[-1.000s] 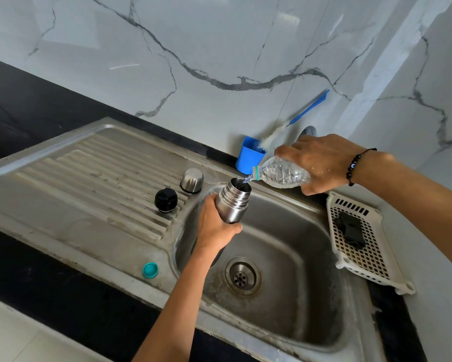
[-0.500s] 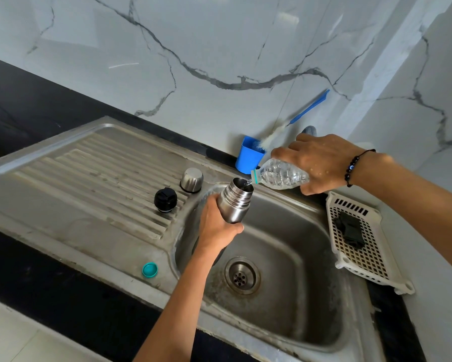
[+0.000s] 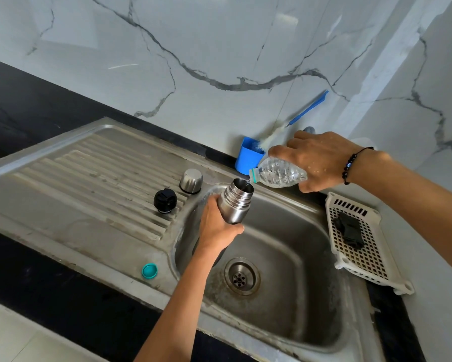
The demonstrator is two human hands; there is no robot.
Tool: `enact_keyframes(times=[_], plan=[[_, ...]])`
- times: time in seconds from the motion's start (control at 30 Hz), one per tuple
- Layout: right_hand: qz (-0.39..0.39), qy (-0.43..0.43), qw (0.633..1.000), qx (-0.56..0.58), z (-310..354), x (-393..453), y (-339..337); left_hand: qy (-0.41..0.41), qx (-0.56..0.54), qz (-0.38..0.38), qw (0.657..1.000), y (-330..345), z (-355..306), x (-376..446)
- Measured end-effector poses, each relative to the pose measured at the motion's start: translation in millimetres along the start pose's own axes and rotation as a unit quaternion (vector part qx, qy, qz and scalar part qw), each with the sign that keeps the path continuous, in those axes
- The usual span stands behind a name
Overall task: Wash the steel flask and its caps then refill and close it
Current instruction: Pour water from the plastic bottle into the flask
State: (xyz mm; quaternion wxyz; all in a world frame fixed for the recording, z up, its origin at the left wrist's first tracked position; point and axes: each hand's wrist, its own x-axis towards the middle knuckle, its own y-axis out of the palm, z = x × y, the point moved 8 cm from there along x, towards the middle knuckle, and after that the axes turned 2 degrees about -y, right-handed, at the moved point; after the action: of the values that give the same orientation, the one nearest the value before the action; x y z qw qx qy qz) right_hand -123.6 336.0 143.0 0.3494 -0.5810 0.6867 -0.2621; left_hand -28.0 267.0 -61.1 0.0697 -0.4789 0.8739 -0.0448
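Refill underway: my left hand [image 3: 217,226] grips the flask [image 3: 236,202] over the sink [image 3: 285,322], mouth tilted right toward the bottle [image 3: 279,175] held in my right hand [image 3: 321,160]. Fill level probably low; interior unseen. Caps lie leftward.

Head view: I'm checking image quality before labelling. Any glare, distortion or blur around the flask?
In the head view, bright window reflections glare on the marble wall; wide-angle distortion bends the sink and counter edges; the steel flask is sharp, with soft highlights; the plastic bottle is sharp too.
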Motion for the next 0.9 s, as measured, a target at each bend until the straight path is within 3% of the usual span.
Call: enact_keyframes(times=[0.9], plan=[[0.019,-0.027,0.998,-0.051,11.4,8.2,-0.2,0.013,-0.013,0.027,0.999,-1.4,-1.4,-6.2]])
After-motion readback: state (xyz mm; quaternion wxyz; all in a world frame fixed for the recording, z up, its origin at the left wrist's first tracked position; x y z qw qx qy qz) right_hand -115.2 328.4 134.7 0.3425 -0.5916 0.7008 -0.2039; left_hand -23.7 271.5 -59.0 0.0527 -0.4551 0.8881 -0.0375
